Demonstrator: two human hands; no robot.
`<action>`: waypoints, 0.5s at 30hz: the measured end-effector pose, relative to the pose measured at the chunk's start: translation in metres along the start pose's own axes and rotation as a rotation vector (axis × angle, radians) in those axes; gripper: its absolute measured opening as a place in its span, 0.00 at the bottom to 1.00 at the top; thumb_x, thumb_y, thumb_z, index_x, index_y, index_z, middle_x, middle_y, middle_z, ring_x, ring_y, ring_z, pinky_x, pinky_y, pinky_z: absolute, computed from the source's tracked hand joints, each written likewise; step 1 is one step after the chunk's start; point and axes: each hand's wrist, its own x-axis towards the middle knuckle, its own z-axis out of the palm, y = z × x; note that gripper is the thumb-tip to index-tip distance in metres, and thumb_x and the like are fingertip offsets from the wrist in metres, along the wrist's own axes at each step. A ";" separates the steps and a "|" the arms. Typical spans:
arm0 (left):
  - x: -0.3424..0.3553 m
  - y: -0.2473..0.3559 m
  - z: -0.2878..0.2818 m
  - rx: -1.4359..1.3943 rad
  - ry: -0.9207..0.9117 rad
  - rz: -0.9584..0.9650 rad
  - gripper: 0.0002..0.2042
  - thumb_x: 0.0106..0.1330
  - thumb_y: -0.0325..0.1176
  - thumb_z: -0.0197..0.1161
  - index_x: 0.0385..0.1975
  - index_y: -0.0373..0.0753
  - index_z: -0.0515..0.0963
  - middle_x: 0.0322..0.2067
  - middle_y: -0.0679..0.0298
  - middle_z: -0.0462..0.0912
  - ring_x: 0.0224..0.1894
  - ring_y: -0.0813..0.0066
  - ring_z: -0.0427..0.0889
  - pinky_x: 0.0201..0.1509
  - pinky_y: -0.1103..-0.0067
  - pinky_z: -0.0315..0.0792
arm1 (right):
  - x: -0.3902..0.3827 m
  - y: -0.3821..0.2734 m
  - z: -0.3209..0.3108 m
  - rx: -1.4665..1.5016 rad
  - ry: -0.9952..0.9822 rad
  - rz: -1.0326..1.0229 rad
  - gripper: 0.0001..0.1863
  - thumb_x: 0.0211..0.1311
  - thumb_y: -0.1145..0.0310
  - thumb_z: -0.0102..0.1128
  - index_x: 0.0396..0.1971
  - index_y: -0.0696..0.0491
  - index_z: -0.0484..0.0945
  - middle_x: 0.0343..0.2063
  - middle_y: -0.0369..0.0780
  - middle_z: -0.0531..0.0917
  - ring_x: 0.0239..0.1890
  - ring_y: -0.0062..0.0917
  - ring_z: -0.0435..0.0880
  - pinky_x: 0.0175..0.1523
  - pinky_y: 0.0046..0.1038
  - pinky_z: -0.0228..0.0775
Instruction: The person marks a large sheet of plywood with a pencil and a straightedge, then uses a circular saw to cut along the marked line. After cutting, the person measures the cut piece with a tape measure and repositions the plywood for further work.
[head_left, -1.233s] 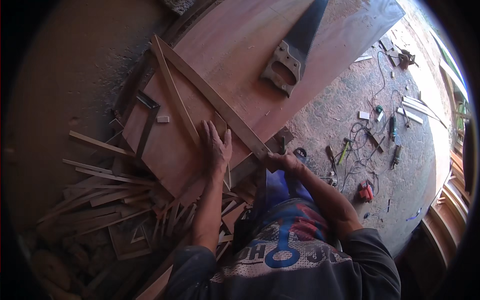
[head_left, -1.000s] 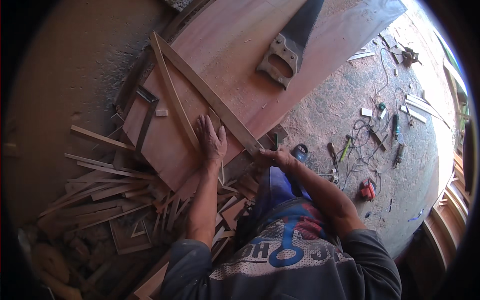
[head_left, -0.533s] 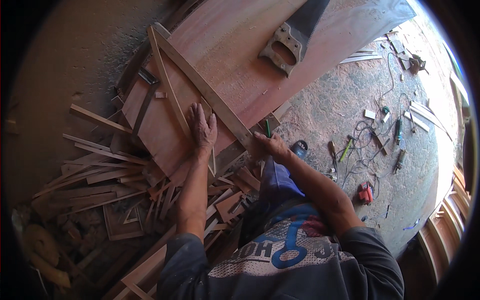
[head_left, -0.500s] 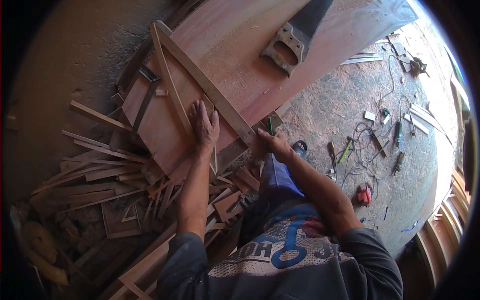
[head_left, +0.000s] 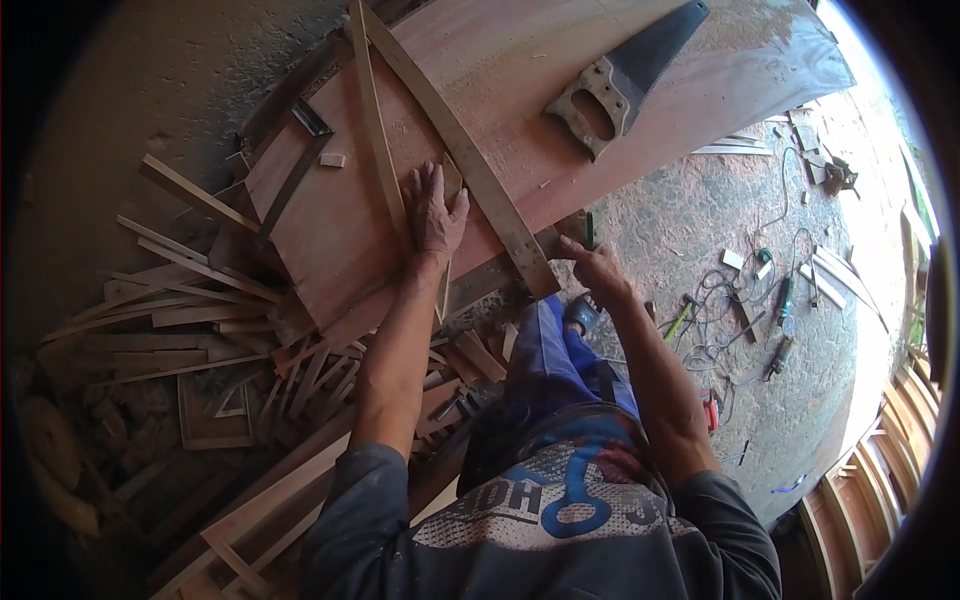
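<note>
Sawdust-flecked reddish plywood panel [head_left: 325, 235] bears a long, flat, brown wooden strip [head_left: 455, 140], whose near end, earlier covered by the right hand [head_left: 597, 267], now shows. That hand has shifted just beside it, fingers partly curled around a slim green stick [head_left: 590, 231]; the left hand [head_left: 438, 218] stays flat, open, fingers slightly spread.

Board [head_left: 505, 100], upper centre: wood panel, smooth, matt, dusty.
Strip [head_left: 470, 150], upper centre: bare wood, smooth, matt.
Saw [head_left: 632, 85], top, right of centre: blade dark metal, dull sheen; handle pale, wood-like, worn.
Square [head_left: 294, 187], upper left: dark, metal-looking, glossy along short arm.
Scraps [head_left: 185, 318], lower left: bare wood, matt, rough.
Floor [head_left: 650, 220], right: hard, mottled, rough.
Shirt [head_left: 620, 555], lower centre: matt dark cloth, mesh-like print.
Trousers [head_left: 542, 355], centre: blue cloth, creased.
</note>
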 end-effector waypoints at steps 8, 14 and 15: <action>0.001 0.001 0.002 -0.002 0.010 -0.007 0.34 0.69 0.49 0.56 0.69 0.34 0.62 0.71 0.48 0.61 0.75 0.45 0.52 0.77 0.52 0.44 | 0.004 -0.003 0.001 -0.017 0.088 0.137 0.24 0.57 0.50 0.72 0.12 0.50 0.74 0.09 0.28 0.64 0.11 0.15 0.57 0.20 0.28 0.45; 0.001 0.001 0.002 0.039 0.010 0.020 0.33 0.70 0.50 0.54 0.70 0.34 0.61 0.71 0.49 0.60 0.75 0.45 0.52 0.77 0.52 0.45 | 0.000 0.000 -0.003 -0.079 0.062 0.108 0.25 0.63 0.47 0.66 0.19 0.53 0.75 0.11 0.32 0.68 0.13 0.17 0.62 0.20 0.28 0.49; 0.002 0.002 0.003 0.067 0.008 0.010 0.33 0.71 0.50 0.54 0.70 0.34 0.61 0.71 0.49 0.60 0.75 0.45 0.52 0.77 0.52 0.45 | -0.001 0.001 -0.004 -0.103 0.040 0.051 0.25 0.65 0.46 0.63 0.21 0.54 0.76 0.12 0.33 0.70 0.14 0.18 0.65 0.21 0.28 0.52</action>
